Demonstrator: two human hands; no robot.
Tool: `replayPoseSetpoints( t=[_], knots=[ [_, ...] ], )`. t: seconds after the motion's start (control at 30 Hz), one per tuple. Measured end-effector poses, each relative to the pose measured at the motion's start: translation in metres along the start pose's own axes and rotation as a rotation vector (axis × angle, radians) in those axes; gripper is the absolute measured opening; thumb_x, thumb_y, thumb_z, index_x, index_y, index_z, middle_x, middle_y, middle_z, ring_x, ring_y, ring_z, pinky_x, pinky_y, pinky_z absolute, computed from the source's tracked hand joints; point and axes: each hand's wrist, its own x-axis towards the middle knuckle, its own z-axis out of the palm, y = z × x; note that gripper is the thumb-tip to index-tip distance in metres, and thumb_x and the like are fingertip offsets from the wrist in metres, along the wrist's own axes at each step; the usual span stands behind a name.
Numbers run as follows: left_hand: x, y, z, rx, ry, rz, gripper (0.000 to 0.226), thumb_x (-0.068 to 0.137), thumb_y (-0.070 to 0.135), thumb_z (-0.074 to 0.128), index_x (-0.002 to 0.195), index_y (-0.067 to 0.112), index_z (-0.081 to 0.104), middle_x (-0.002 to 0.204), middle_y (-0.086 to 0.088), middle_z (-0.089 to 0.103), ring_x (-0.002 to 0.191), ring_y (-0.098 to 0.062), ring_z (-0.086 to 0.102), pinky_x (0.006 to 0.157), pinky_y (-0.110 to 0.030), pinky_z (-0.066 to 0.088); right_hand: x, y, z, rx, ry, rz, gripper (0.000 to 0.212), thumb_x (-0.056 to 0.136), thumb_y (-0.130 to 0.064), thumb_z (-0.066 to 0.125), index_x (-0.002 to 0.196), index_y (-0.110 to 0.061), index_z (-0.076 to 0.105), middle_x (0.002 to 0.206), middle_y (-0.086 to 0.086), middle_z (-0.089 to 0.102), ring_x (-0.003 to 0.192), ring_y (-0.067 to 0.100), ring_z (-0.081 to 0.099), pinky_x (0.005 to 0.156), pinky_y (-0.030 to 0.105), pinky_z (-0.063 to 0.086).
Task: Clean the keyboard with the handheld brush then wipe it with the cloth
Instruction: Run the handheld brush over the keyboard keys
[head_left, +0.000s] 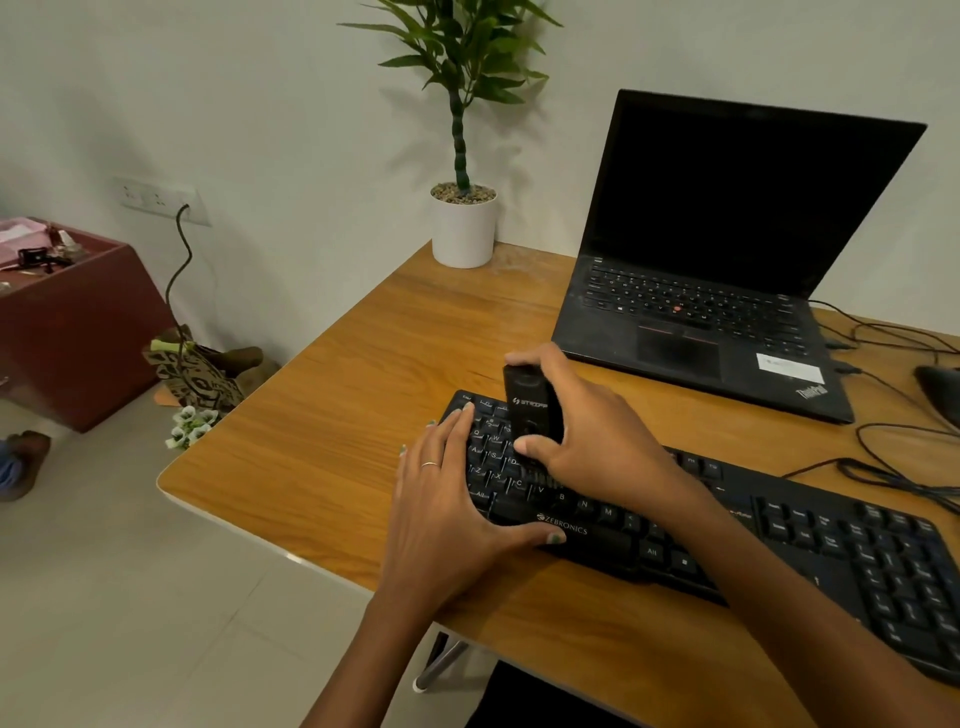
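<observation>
On the wooden bench we see our right hand gripping the black handheld brush upright over the Zebronics keyboard's left keys, while our left hand lies flat, fingers straight, pressing that keyboard's left end.

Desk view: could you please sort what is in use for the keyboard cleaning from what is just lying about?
In use:
- keyboard, steadied by the left hand
- handheld brush, gripped by the right hand

Lying about:
- laptop
- potted plant
- mouse
- cables

No cloth is in view.
</observation>
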Motion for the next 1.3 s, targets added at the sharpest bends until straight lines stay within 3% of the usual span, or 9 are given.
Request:
replayPoseSetpoints(
  t=[0.17,0.33,0.43,0.57,0.73,0.87,1.0,1.13,1.3],
  knots=[
    [0.001,0.001,0.000,-0.002,-0.008,0.000,0.132,0.044,0.099,0.046,0.151,0.027,0.016,0.152,0.008,0.027,0.141,-0.016,0.022,0.111,-0.052,0.029,-0.002,0.009,-0.002,0.033,0.169,0.076,0.069,0.083,-0.025,0.070,0.131,-0.043,0.024,0.101,-0.007,0.054,0.082,0.015,0.059,0.068,0.033,0.054],
    [0.002,-0.001,0.001,0.000,-0.010,-0.005,0.131,0.045,0.099,0.047,0.151,0.027,0.018,0.151,0.009,0.029,0.141,-0.016,0.023,0.111,-0.051,0.029,-0.015,0.005,0.004,0.102,0.084,-0.024,0.070,0.082,-0.022,0.071,0.130,-0.047,0.027,0.104,-0.015,0.051,0.086,0.009,0.060,0.070,0.032,0.058],
    [0.001,0.001,0.000,-0.004,-0.017,-0.010,0.133,0.043,0.099,0.046,0.151,0.028,0.016,0.152,0.009,0.027,0.141,-0.016,0.021,0.112,-0.051,0.027,-0.013,0.013,0.003,0.014,0.240,0.019,0.070,0.084,-0.026,0.069,0.134,-0.042,0.024,0.104,-0.015,0.047,0.089,0.010,0.056,0.074,0.033,0.055],
    [0.002,0.001,0.000,-0.003,-0.018,-0.017,0.132,0.044,0.096,0.051,0.151,0.028,0.016,0.152,0.009,0.027,0.141,-0.015,0.021,0.112,-0.050,0.028,-0.020,0.002,0.009,0.128,0.084,-0.063,0.070,0.082,-0.022,0.070,0.131,-0.047,0.027,0.107,-0.018,0.050,0.094,0.010,0.059,0.074,0.033,0.057],
    [0.001,0.004,-0.002,-0.006,-0.033,-0.023,0.132,0.043,0.095,0.051,0.151,0.029,0.014,0.152,0.011,0.025,0.141,-0.013,0.018,0.113,-0.051,0.025,-0.015,0.010,0.009,0.056,0.241,0.022,0.070,0.083,-0.027,0.070,0.131,-0.044,0.023,0.100,-0.013,0.053,0.085,0.013,0.060,0.073,0.035,0.056],
    [0.002,0.003,-0.002,-0.007,-0.012,-0.020,0.129,0.045,0.094,0.054,0.150,0.029,0.017,0.149,0.011,0.029,0.138,-0.013,0.024,0.110,-0.050,0.029,-0.020,0.000,0.013,0.101,0.112,-0.030,0.070,0.082,-0.022,0.070,0.130,-0.046,0.026,0.104,-0.015,0.051,0.092,0.013,0.060,0.075,0.036,0.057],
    [0.000,0.004,-0.002,-0.009,-0.028,-0.022,0.130,0.044,0.095,0.053,0.151,0.030,0.014,0.151,0.011,0.026,0.140,-0.013,0.020,0.113,-0.050,0.026,-0.015,0.005,0.011,0.041,0.231,0.053,0.069,0.083,-0.025,0.069,0.130,-0.043,0.021,0.103,-0.010,0.053,0.090,0.015,0.059,0.076,0.038,0.056],
    [0.001,0.003,-0.002,-0.003,-0.009,-0.014,0.128,0.046,0.093,0.056,0.150,0.029,0.017,0.148,0.010,0.030,0.137,-0.013,0.025,0.110,-0.049,0.029,-0.020,-0.005,0.013,0.073,0.100,-0.039,0.071,0.081,-0.020,0.071,0.131,-0.044,0.025,0.104,-0.015,0.049,0.092,0.013,0.059,0.076,0.036,0.056],
    [0.001,0.004,-0.002,-0.005,-0.014,-0.018,0.129,0.045,0.093,0.055,0.150,0.030,0.015,0.151,0.010,0.027,0.139,-0.012,0.021,0.112,-0.050,0.027,-0.017,0.005,0.010,0.170,0.143,0.014,0.071,0.081,-0.021,0.072,0.128,-0.047,0.025,0.105,-0.010,0.055,0.089,0.012,0.061,0.071,0.034,0.058]
  ],
)
